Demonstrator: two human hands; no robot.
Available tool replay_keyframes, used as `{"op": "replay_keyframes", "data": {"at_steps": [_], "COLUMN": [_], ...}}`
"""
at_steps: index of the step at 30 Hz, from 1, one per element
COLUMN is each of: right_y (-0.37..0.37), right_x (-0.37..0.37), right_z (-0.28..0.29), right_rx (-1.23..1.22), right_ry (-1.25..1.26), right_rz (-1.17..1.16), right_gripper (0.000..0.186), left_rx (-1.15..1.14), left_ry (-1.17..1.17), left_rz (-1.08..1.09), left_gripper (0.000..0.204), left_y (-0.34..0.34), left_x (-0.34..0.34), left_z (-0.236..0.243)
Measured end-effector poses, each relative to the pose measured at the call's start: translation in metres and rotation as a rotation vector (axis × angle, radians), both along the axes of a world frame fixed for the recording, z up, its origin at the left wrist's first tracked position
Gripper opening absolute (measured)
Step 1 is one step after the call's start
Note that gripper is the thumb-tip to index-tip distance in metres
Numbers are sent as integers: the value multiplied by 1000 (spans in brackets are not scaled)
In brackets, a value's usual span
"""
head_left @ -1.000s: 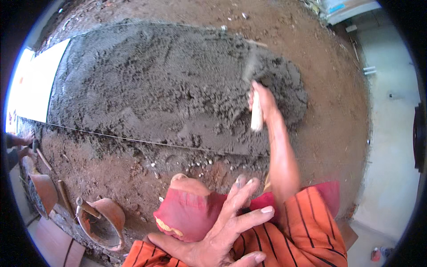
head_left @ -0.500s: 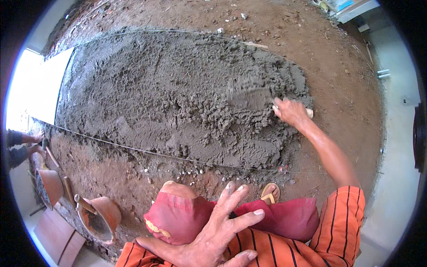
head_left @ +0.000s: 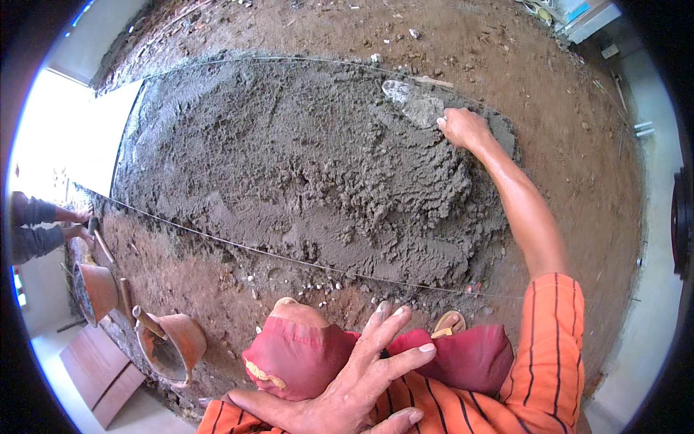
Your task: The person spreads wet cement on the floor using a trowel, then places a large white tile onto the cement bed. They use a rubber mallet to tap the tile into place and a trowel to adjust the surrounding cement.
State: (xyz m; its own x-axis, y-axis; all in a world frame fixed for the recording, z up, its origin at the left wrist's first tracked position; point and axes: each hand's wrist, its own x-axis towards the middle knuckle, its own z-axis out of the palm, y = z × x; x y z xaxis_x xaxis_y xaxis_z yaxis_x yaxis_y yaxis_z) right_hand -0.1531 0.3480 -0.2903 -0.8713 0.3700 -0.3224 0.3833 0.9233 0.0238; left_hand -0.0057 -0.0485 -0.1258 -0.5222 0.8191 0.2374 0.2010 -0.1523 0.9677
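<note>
A bed of wet grey concrete [head_left: 275, 145] spreads over the earth in front of me, rough and lumpy toward its right end. At its far right part, my right hand [head_left: 464, 129] is closed round the handle of a trowel, which my fingers mostly hide. The trowel's blade [head_left: 421, 111] lies against the concrete, its tip pointing left and smeared grey. My left hand [head_left: 358, 372] hangs near my knees with its fingers spread and nothing in it.
Taut strings [head_left: 238, 253] run along the bed's near and far sides. At the left stand two orange buckets [head_left: 189, 340] with tool handles in or beside them. Another person's hands [head_left: 79, 224] hold a handle there. Brown boards [head_left: 101, 372] lie at lower left; a pale wall [head_left: 654, 217] rises at right.
My right hand has moved the trowel away from me, toward the concrete's far edge. My left hand keeps its spread pose. The whole view has shifted slightly.
</note>
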Motion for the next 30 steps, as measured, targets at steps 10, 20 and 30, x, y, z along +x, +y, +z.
{"op": "replay_keyframes", "data": {"at_steps": [10,20,30], "right_y": [22,3,-159], "right_x": [-17,67,-59], "right_z": [-2,-4,-89], "right_rx": [-344,-758,-1960], "right_ry": [-123,99,342], "right_rz": [-288,-592,-769], "right_gripper": [46,37,24], "left_rx": [-20,-61,-279], "left_ry": [-66,-322,-129], "left_rz": [9,-6,331], "left_gripper": [64,58,62], "left_y": [-26,-47,-7], "left_x": [-10,-13,17], "left_z": [8,16,37]}}
